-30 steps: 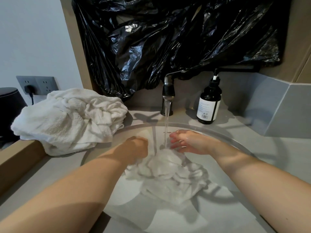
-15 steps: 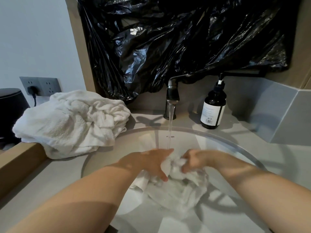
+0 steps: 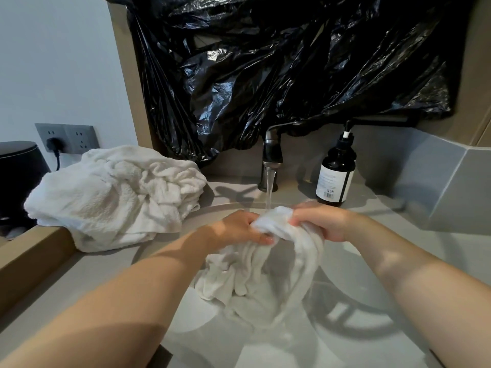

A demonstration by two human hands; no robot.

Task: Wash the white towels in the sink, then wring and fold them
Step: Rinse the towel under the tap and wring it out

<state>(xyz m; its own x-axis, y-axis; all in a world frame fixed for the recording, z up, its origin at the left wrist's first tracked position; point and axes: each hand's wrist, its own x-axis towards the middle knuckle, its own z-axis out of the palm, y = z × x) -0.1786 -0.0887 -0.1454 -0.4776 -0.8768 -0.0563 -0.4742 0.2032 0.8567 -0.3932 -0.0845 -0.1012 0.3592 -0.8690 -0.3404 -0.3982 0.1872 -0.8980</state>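
The left hand (image 3: 239,227) and right hand (image 3: 322,221) each clench a bunched fold of the wet towel (image 3: 261,277) under the faucet (image 3: 271,155) stream, its slack body hanging into the sink (image 3: 342,309); expect soft, water-heavy, limp cloth, best gripped in gathered handfuls.

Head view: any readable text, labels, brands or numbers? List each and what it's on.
Dark pump bottle, white label: lines of print, too blurred to read.
Same label, lower edge: barcode and small symbols, digits unreadable.
Faucet and wall sockets: no text visible.
Nothing can be quoted.
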